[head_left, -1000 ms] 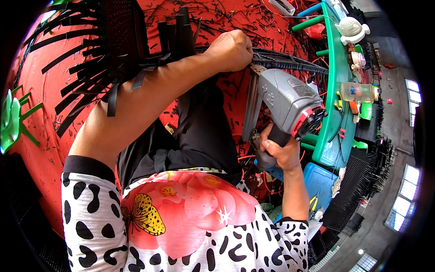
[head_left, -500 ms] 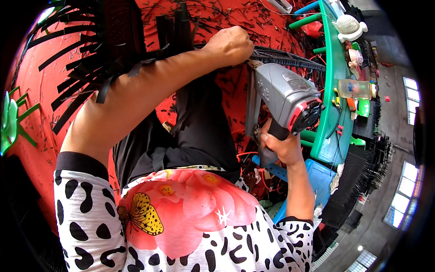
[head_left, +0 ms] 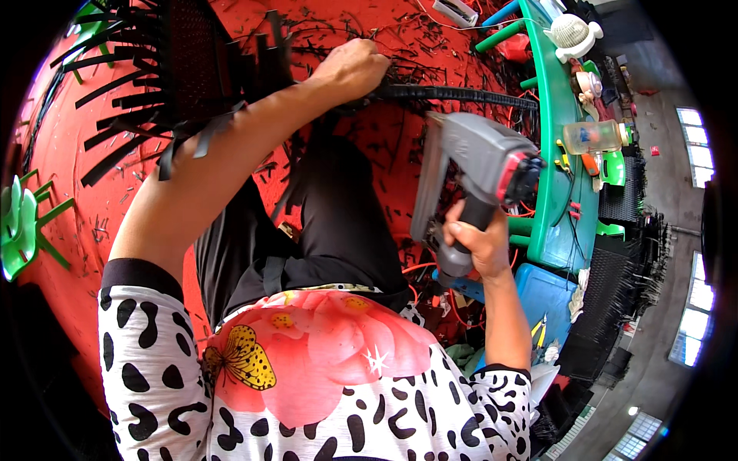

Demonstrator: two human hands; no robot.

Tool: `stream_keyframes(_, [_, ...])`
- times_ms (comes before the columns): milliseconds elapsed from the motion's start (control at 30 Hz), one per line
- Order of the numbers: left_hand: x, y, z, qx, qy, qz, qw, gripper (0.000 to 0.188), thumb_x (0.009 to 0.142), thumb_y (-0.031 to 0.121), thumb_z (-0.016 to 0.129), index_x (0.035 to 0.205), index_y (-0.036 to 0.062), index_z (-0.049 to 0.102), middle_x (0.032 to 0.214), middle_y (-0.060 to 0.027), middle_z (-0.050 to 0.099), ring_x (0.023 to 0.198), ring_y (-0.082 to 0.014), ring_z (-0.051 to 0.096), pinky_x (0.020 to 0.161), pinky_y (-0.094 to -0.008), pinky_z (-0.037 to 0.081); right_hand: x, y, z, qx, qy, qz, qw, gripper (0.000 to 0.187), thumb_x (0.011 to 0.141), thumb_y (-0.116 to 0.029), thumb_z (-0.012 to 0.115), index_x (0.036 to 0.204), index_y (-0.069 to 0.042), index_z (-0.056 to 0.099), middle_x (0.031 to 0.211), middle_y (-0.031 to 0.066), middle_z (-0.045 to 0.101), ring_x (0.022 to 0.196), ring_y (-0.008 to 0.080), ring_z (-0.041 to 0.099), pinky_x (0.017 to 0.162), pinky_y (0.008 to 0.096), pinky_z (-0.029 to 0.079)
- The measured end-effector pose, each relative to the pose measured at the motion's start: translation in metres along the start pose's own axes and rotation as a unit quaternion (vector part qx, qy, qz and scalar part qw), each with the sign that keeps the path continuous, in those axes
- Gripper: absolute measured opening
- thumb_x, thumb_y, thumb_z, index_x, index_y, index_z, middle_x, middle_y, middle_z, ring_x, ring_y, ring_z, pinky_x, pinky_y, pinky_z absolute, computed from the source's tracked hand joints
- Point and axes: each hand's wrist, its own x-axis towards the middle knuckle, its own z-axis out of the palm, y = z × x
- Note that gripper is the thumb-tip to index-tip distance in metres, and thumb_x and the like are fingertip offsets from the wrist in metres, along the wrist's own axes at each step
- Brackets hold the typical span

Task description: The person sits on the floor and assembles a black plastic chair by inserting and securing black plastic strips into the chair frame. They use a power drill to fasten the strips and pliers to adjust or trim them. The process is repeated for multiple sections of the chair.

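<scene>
My right hand (head_left: pixel 478 240) is wrapped round the dark handle of a grey nail gun (head_left: pixel 480 157) with a red-trimmed back end. The gun's nose stands just below a long black frame bar (head_left: pixel 469 95), with a gap between them. At the bar's left end my left hand (head_left: pixel 355 67) is closed on the black frame; its fingertips are hidden. Left of that hand rises the dark woven panel (head_left: pixel 201 65), with loose black strips (head_left: pixel 127 100) fanning out from its edge. Some strips lie across my left forearm.
Black offcuts litter the red floor (head_left: pixel 361 165). On the right, a green bench (head_left: pixel 565 238) carries a clear jar (head_left: pixel 592 138), a white ribbed object (head_left: pixel 573 37) and small tools. A blue stool (head_left: pixel 538 296) is near my right forearm, and a green chair (head_left: pixel 23 227) stands far left.
The nail gun has come away from the black bar and turned more upright, blurred by motion. My left hand and the frame have moved left and slightly farther away.
</scene>
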Motion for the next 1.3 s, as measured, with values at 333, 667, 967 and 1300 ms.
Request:
stream_keyframes(333, [-0.026, -0.008, -0.042, -0.23, -0.121, -0.06, 0.964, 0.076, 0.065, 0.006, 0.072, 0.133, -0.0028, 0.038, 0.1, -0.015, 0.06, 0.089, -0.024, 0.061, 0.081, -0.0336, 0.049, -0.055, 0.016, -0.168, -0.049, 0.254, -0.015, 0.966, 0.039, 0.076, -0.005, 0.055, 0.113, -0.003, 0.044, 0.07, 0.0063, 0.054, 0.058, 0.0135, 0.055, 0.052, 0.0271, 0.047])
stream_keyframes(667, [-0.012, -0.009, -0.067, -0.012, -0.117, -0.016, 0.993, 0.068, 0.067, 0.001, 0.067, 0.129, -0.006, 0.04, 0.063, 0.0029, 0.042, 0.058, -0.0066, 0.041, 0.054, -0.0207, 0.036, -0.051, 0.112, -0.283, -0.434, 0.419, 0.395, 0.693, 0.06, 0.077, -0.019, 0.061, 0.126, 0.004, 0.037, 0.116, 0.0272, 0.057, 0.108, 0.0372, 0.058, 0.093, 0.0439, 0.046])
stream_keyframes(967, [0.025, -0.037, -0.082, -0.038, -0.08, 0.084, 0.993, 0.064, 0.072, 0.0, 0.062, 0.132, -0.0003, 0.041, 0.064, 0.0053, 0.036, 0.057, -0.0042, 0.033, 0.052, -0.0191, 0.027, -0.119, 0.133, -0.323, -0.378, 0.532, 0.235, 0.721, 0.073, 0.078, -0.045, 0.065, 0.13, 0.0, 0.04, 0.125, 0.0236, 0.053, 0.115, 0.0377, 0.052, 0.096, 0.0418, 0.042])
stream_keyframes(1300, [0.02, -0.014, -0.094, 0.104, 0.037, 0.127, 0.986, 0.072, 0.065, 0.017, 0.074, 0.131, 0.0056, 0.047, 0.092, -0.0076, 0.063, 0.085, -0.0176, 0.06, 0.08, -0.0296, 0.047, -0.306, 0.18, -0.287, -0.316, 0.419, 0.384, 0.76, 0.079, 0.058, -0.038, 0.085, 0.117, 0.004, 0.055, 0.108, 0.0209, 0.062, 0.095, 0.0285, 0.062, 0.084, 0.0365, 0.048])
